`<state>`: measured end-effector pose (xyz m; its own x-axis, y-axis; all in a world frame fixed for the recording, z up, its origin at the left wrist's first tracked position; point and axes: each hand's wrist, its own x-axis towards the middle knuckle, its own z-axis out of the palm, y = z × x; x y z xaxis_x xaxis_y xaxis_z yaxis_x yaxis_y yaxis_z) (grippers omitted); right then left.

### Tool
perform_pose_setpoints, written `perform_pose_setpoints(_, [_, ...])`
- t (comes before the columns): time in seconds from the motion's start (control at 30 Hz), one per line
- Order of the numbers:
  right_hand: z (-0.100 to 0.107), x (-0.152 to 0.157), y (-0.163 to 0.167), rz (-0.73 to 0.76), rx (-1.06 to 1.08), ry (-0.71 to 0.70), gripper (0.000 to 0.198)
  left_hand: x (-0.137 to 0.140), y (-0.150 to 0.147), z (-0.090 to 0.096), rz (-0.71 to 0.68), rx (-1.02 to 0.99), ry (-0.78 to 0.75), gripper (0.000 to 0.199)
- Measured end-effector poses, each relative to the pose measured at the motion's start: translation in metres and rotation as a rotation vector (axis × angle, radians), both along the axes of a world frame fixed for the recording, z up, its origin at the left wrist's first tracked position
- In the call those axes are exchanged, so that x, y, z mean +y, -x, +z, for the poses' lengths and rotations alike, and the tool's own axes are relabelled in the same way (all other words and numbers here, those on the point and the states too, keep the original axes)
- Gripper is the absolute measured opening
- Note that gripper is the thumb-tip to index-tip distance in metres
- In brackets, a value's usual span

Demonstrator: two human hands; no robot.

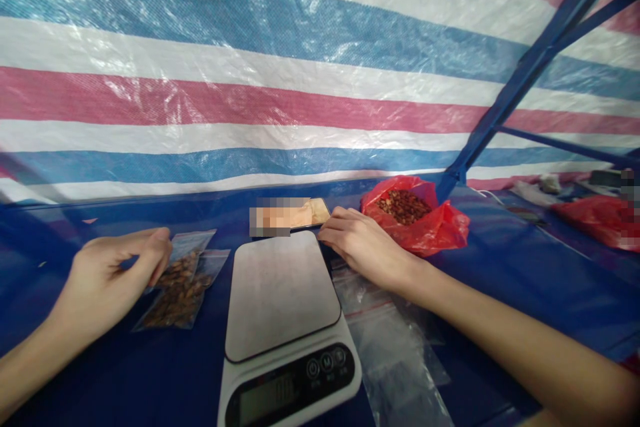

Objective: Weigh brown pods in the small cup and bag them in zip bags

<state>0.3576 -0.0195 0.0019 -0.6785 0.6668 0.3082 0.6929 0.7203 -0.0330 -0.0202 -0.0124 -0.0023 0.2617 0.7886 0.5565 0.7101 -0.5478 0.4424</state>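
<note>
My left hand (117, 270) is closed in a pinch at the edge of a small clear zip bag (183, 265) of brown, nut-like pieces. That bag partly overlaps a second filled zip bag (173, 307). A white kitchen scale (283, 300) stands in the middle with a bare plate and a lit display. Just past its far right corner is my right hand (353, 240), fingers curled and close together, near a phone (317, 211). What those fingertips hold, if anything, is hidden. Flat, unfilled zip bags (395, 353) lie under and in front of this hand.
A red plastic bag (425, 233) holding brown pieces (403, 205) sits open behind my right forearm. Farther right lies another red bag (600, 217). Striped sheeting (260, 100) hangs behind the blue table (510, 253), with a blue metal post (505, 107) at right.
</note>
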Motion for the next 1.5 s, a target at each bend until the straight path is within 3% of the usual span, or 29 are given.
perform_pose_setpoints(0.2, [0.004,-0.001,0.001,-0.022,0.011,-0.052,0.021,-0.001,0.0,0.0,0.023,0.005,0.023,0.054])
perform_pose_setpoints(0.47, [0.023,0.006,-0.019,-0.179,0.431,-0.005,0.008,0.0,0.005,-0.003,-0.004,0.032,-0.043,0.049])
perform_pose_setpoints(0.77, [0.02,0.027,-0.039,-0.223,0.445,0.066,0.008,0.002,0.006,-0.004,-0.027,0.03,-0.047,0.048])
perform_pose_setpoints(0.97, [0.02,0.029,-0.04,-0.158,0.456,0.132,0.014,0.003,0.004,-0.003,-0.069,0.023,-0.08,0.05])
perform_pose_setpoints(1.23, [0.021,0.031,-0.045,-0.18,0.542,0.146,0.014,0.002,0.005,-0.004,-0.066,0.02,-0.099,0.05])
perform_pose_setpoints(1.4, [0.022,0.024,-0.038,-0.123,0.552,0.233,0.022,0.001,0.002,0.001,-0.082,-0.021,-0.1,0.049])
perform_pose_setpoints(1.5, [0.026,0.022,-0.036,-0.117,0.56,0.19,0.027,0.001,0.001,0.001,-0.09,-0.038,-0.104,0.05])
